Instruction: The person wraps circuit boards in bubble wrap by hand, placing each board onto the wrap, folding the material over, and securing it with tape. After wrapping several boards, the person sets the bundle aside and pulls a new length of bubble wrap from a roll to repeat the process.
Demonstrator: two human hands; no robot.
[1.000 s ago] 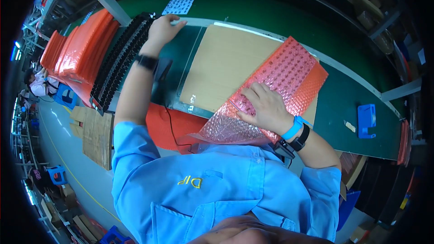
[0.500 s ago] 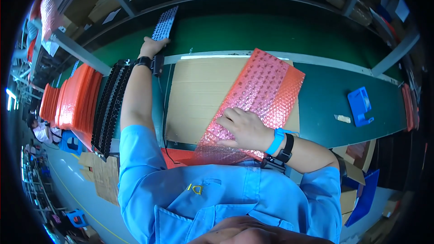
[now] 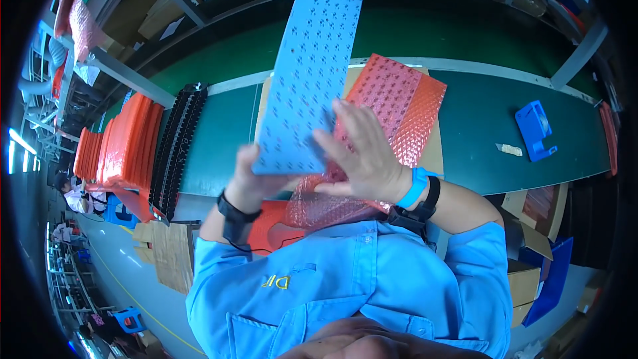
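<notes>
A long pale-blue panel dotted with rows of small dark marks is held up, tilted, in front of me. My left hand grips its lower left corner. At the panel's lower right edge is my right hand, fingers spread and slightly blurred; whether they touch the panel I cannot tell. Behind that hand lies a red bubble-wrap bag with a similar dotted panel inside it. The bag rests slantwise on a cardboard sheet, and its clear near end reaches toward my body.
To the left stand a black slotted rack and a stack of red bubble-wrap bags. A blue tape dispenser and a small pale cutter lie on the right of the green table. A metal rail runs along the back.
My left hand has brought the panel from the far belt back in front of me. My right hand has come off the bubble-wrap bag and risen to the panel's edge.
</notes>
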